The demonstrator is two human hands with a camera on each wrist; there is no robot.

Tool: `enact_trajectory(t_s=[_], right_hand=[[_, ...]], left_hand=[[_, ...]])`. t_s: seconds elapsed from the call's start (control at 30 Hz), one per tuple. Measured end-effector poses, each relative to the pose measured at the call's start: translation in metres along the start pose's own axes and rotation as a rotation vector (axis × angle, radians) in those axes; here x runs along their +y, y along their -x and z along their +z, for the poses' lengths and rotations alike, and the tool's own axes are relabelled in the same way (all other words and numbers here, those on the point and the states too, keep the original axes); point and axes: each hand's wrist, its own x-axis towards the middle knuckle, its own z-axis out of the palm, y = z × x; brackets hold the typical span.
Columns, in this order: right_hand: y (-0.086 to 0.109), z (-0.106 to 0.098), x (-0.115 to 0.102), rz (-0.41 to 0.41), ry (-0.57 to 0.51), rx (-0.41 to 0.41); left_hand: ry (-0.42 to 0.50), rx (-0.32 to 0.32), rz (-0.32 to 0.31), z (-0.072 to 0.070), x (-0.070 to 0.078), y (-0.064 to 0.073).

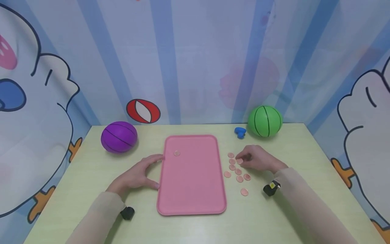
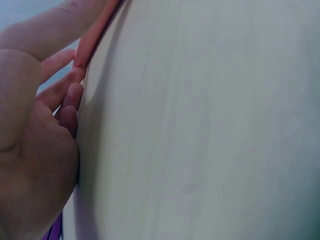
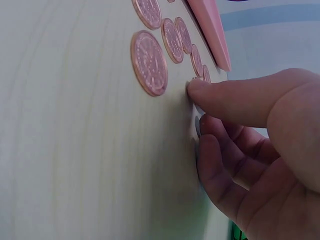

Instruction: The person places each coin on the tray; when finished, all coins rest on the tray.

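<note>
A pink rectangular tray (image 1: 192, 183) lies on the table with one coin (image 1: 177, 153) on it, toward its upper left. My left hand (image 1: 137, 174) rests at the tray's left edge, thumb and fingers spread apart, fingertips right at the rim. To the right of the tray lie several copper-coloured coins (image 1: 238, 171) in a loose group. My right hand (image 1: 256, 158) is at the top of this group, pinching a coin (image 1: 239, 161) between thumb and fingers close to the tabletop. In the right wrist view, the thumb (image 3: 235, 100) partly hides that coin.
A purple ball (image 1: 119, 137) sits at the back left and a green ball (image 1: 265, 121) at the back right. Beside the green one is a small blue object (image 1: 240, 132). A striped cartoon curtain (image 1: 195, 67) rises behind the table's far edge.
</note>
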Motion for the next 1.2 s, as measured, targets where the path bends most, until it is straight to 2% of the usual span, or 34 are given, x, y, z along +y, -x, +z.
enact_trajectory(t_s=[0.33,0.57,0.87,1.2], right_hand=[[-0.001,0.004,0.002,-0.020,0.004,0.029],[-0.008,0.007,-0.006,-0.033,-0.038,0.058],[-0.032,0.007,-0.039,0.019,-0.199,-0.008],[-0.072,0.025,-0.066,-0.075,-0.137,0.054]], left_hand=[[0.004,-0.003,0.012,0.000,-0.002,0.001],[0.012,-0.002,0.015,0.001,-0.001,0.001],[0.003,0.007,0.029,0.000,0.000,0.001],[0.000,0.006,0.023,0.001,0.000,0.001]])
